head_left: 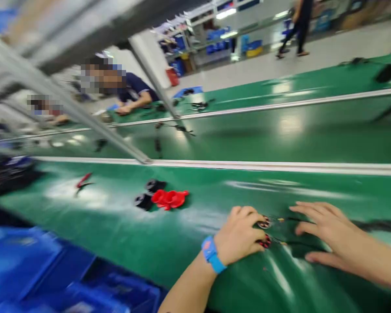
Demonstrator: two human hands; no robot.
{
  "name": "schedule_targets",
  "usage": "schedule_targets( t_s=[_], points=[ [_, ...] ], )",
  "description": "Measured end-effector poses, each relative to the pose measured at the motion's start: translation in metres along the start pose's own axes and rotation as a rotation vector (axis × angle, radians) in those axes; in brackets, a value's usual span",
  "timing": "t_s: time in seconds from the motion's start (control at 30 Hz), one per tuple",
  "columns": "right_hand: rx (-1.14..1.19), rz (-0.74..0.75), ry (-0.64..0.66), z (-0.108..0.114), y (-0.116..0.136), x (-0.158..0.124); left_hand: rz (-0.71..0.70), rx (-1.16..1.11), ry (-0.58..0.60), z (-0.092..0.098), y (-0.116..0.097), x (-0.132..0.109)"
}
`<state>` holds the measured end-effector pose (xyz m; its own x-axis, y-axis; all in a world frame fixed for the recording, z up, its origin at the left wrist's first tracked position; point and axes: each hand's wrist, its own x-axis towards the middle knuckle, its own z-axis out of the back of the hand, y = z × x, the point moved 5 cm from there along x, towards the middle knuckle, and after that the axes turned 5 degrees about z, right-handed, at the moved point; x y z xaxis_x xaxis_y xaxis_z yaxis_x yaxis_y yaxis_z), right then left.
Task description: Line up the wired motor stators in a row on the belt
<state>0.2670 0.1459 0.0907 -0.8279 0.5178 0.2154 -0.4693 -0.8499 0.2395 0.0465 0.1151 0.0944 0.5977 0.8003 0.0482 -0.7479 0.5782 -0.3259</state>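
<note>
Small dark part (265, 224) lies on the green belt (117, 226), under left hand's (239, 234) curled fingertips, pinched loosely. Right hand (326, 232) just beside it, flat, fingers spread on belt, holding nothing. Farther left: red piece (170, 198), black pieces (150, 193). Image blurred.

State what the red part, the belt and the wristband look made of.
Red part: probably moulded plastic, solid glossy red. Belt: smooth green sheet, likely PVC or rubber, mirroring the ceiling lights. Wristband on left hand: matte blue, seemingly silicone.
</note>
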Motion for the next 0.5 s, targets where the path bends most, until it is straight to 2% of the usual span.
schedule_targets(
  t_s=[0.07,0.13,0.23,0.43,0.5],
  points=[
    [-0.009,-0.071,0.178,0.003,0.001,-0.003,0.004,-0.054,0.012,-0.001,0.003,0.001],
    [-0.007,-0.123,0.233,0.003,0.0,0.004,0.007,-0.085,0.012,0.001,0.003,0.002],
    [-0.027,-0.135,0.209,0.003,-0.001,0.013,0.029,-0.082,-0.003,0.002,0.002,0.001],
    [-0.036,-0.139,0.168,0.007,-0.005,0.009,0.035,-0.066,-0.029,0.002,0.007,0.002],
    [-0.01,-0.13,0.132,0.008,-0.004,0.012,0.027,-0.098,-0.079,0.004,0.007,0.003]
  ],
)
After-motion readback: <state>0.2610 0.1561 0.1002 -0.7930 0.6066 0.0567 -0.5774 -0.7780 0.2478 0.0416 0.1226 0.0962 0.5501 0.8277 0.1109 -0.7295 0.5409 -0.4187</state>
